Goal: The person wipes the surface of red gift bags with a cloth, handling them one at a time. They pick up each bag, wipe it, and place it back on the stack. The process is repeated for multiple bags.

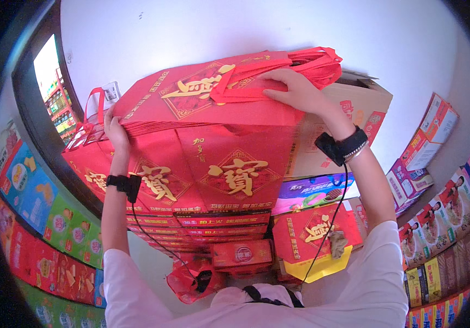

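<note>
A flat stack of red non-woven gift bags point(144, 108), with gold characters, lies on top of red cartons point(235, 172). My left hand point(116, 129) grips the stack's left end, its fingers curled at the folded edges. My right hand point(290, 90) rests on the stack's upper right, thumb and fingers apart over a red strap handle point(239, 96). More looped handles point(321, 61) bunch at the far right end. Both wrists carry black strapped devices with cables. What lies beneath my right palm is hidden.
A brown cardboard carton point(321, 143) stands right of the red cartons. Lower down are a purple box point(308, 192), a red box point(300, 238) and a red plastic bag point(181, 283). Boxed goods line both sides. A doorway point(50, 82) opens at left; a white wall point(218, 28) stands behind.
</note>
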Demonstrator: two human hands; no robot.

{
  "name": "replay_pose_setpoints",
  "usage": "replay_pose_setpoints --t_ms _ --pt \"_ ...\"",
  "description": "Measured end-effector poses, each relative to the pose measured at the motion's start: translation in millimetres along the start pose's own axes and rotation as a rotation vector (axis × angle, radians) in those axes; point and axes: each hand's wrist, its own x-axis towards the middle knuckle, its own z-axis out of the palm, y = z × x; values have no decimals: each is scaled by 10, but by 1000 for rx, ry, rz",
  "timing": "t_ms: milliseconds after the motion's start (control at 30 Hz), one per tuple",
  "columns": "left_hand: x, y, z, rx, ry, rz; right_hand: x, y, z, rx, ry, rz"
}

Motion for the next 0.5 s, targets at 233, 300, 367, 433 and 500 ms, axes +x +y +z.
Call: replay_pose_setpoints --t_ms 233,300,367,433,500 --pt "6 59 9 -140 64 -69 0 -72 -131 -38 -136 -39" --pt "-30 70 45 -71 143 -13 -45 -108 -173 -181 -81 -86" --pt "-113 125 89 -44 163 22 -41 -128 -194 -218 22 -46" --pt "-113 135 77 36 139 14 -13 -108 -198 -253 131 -4" --pt "-117 153 75 77 149 41 21 13 -218 -155 366 -29"
